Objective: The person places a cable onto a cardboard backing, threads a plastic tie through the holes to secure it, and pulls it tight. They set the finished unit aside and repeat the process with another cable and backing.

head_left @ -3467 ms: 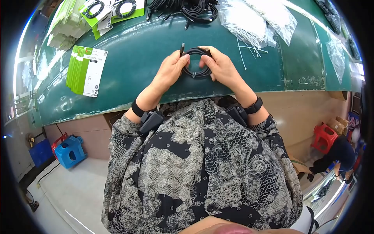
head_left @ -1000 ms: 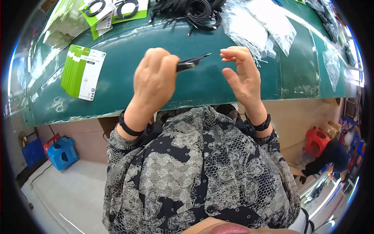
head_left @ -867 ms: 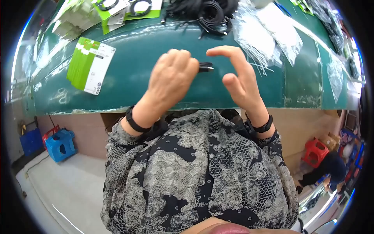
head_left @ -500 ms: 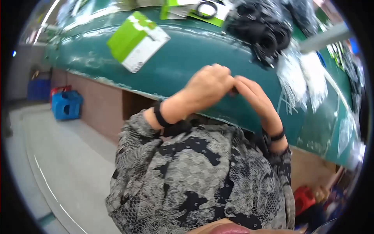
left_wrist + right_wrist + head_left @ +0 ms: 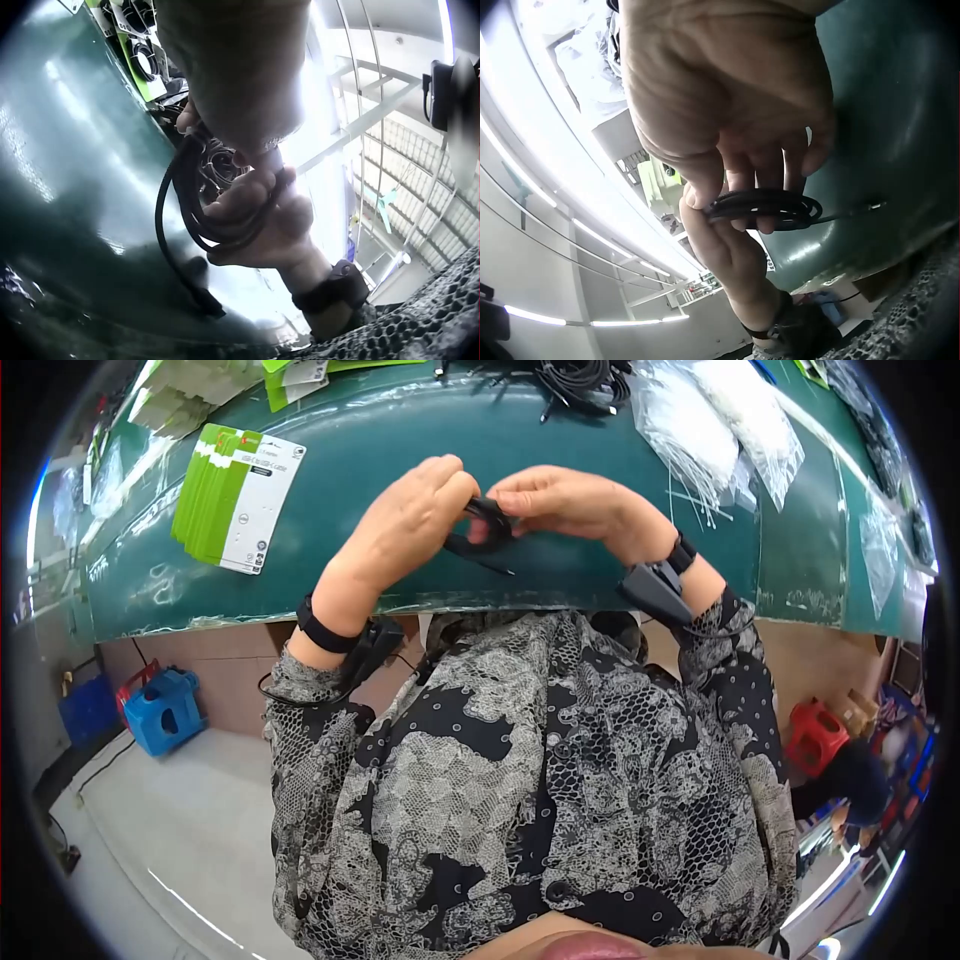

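Left hand (image 5: 405, 525) and right hand (image 5: 580, 505) are pinching a thin black coiled cable (image 5: 488, 530) (mid-bundling, seemingly). Its loose end (image 5: 492, 564) is probably needing securing.

The head view looks steeply down from above the chest onto the left hand (image 5: 405, 525) and right hand (image 5: 580, 510), with the green table (image 5: 330, 500) just beyond them. Each wrist view sits very close under its own palm and looks up and across at the other hand. All three views share the cable (image 5: 490, 532) held between the fingertips.
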Motion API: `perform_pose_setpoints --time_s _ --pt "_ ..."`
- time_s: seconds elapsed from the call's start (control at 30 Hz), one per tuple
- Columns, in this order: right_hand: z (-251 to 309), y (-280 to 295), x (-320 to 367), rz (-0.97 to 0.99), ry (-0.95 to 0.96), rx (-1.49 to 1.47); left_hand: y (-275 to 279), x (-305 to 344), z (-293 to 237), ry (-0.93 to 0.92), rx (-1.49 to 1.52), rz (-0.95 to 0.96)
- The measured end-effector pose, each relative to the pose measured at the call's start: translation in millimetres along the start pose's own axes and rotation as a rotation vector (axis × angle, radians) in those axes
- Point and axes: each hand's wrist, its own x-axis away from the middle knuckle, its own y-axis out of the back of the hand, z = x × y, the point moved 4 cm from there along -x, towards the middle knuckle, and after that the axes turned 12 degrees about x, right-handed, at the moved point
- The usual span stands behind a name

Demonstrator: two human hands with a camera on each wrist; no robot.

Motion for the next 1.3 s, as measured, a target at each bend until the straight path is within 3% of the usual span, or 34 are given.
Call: perform_pose_setpoints --time_s 0.07,0.2,0.3,0.37,0.43,0.5,0.53,0.63,0.8,0.93,1.03,1.1,1.27,1.3 --pt "-5 7 -5 0.029 -0.013 -0.037 -5 -2 6 -0.006 -0.035 0.022" --pt "-14 11 -10 0.026 -0.013 -0.179 0 -5 24 0.15 0.269 0.05" --pt "-9 13 -11 -0.015 -0.004 -0.224 28 5 39 0.184 0.408 -0.079" --pt "-6 17 -4 -0.083 -0.008 -0.2 77 33 79 0.276 0.034 -0.303" --pt "-1 19 3 -0.077 0.015 -0.205 131 86 128 0.411 -0.69 -0.433" --pt "3 21 6 -0.051 0.066 -0.194 162 125 145 0.673 -1.053 -0.397" --pt "2 23 7 -0.047 0.065 -0.198 166 137 151 0.677 -1.055 -0.393" --pt "2 29 9 -0.019 0.163 -0.242 174 173 168 1.105 -1.019 -0.45" --pt "1 30 13 -0.014 0.177 -0.293 190 183 188 1.11 -0.968 -0.393" --pt "-5 31 13 0.072 0.211 -0.379 197 183 189 0.979 -0.663 -0.487" --pt "-6 29 16 0.027 0.181 -0.344 190 178 179 0.715 -0.579 -0.671" --pt "-4 27 18 0.028 0.205 -0.359 187 173 171 0.624 -0.624 -0.694" --pt "5 20 29 -0.043 0.19 -0.308 192 155 144 0.646 -0.634 -0.782" --pt "7 18 33 -0.072 0.206 -0.254 193 148 135 0.734 -0.5 -0.777"
